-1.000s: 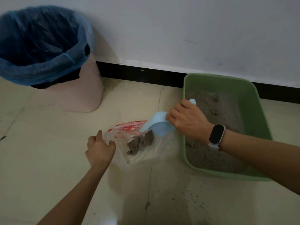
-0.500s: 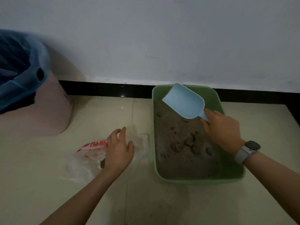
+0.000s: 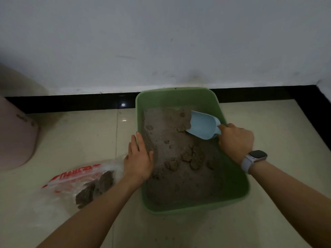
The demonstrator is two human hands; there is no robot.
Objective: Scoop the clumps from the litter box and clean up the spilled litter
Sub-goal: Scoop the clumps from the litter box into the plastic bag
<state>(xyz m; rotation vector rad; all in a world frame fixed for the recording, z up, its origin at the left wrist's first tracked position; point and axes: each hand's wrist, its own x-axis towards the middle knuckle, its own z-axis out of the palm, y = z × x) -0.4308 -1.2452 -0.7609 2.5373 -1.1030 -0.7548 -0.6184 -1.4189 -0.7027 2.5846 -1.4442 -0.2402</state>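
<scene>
Two hands at work — right hand (image 3: pixel 236 143) fingers curl round the blue scoop (image 3: pixel 203 125), dug into the litter box (image 3: pixel 232 200); left hand (image 3: pixel 138 159) lies flat on its rim; some clumps (image 3: pixel 189 157) remain, others sit bagged (image 3: pixel 86 183) — scooping looks partway done.

Left arm: bare forearm enters from the lower left edge and extends up and to the right. Left hand (image 3: pixel 138 158): palm down, fingers straight and held together, pointing away from the person, thumb spread to the right. It holds nothing.

Right arm: bare forearm enters from the right edge and extends up and to the left, with a watch (image 3: pixel 254 161) strapped at the wrist. Right hand (image 3: pixel 236 141): back facing up, fingers curled in a closed grip around a handle.
</scene>
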